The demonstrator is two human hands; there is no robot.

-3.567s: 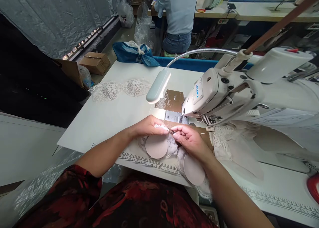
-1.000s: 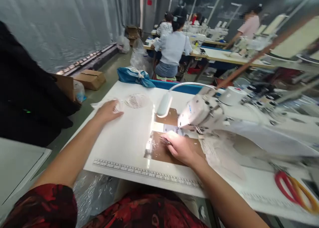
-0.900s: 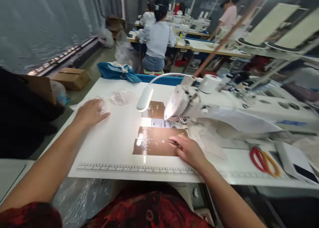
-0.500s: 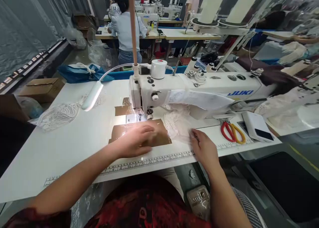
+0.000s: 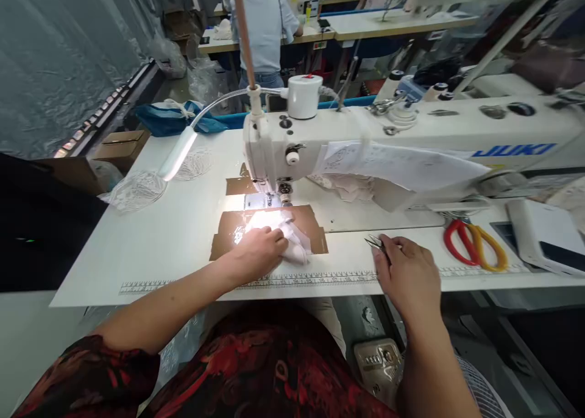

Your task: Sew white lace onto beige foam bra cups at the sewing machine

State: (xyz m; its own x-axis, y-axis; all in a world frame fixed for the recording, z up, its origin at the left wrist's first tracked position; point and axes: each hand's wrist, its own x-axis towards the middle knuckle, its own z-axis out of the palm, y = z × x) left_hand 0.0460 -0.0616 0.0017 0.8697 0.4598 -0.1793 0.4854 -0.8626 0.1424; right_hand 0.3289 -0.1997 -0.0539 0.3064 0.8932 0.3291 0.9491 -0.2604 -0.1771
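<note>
My left hand (image 5: 259, 253) rests on a bunched white lace piece (image 5: 287, 234) lying on the brown taped patch (image 5: 315, 233) in front of the needle of the white sewing machine (image 5: 292, 144). My right hand (image 5: 406, 273) lies on the table edge to the right and grips small metal thread snips (image 5: 375, 243), tips pointing left. A pile of white lace pieces (image 5: 347, 185) sits under the machine arm, partly covered by a paper sheet (image 5: 402, 165).
Two lace cups (image 5: 137, 189) lie at the table's far left under the gooseneck lamp (image 5: 176, 156). Red and yellow scissors (image 5: 470, 244) and a white box (image 5: 543, 235) lie on the right. A person in a light shirt (image 5: 265, 25) sits at the table ahead.
My left hand went out to the lace cups at far left, came back and now presses a lace piece in front of the needle. My right hand slid right with the snips.
</note>
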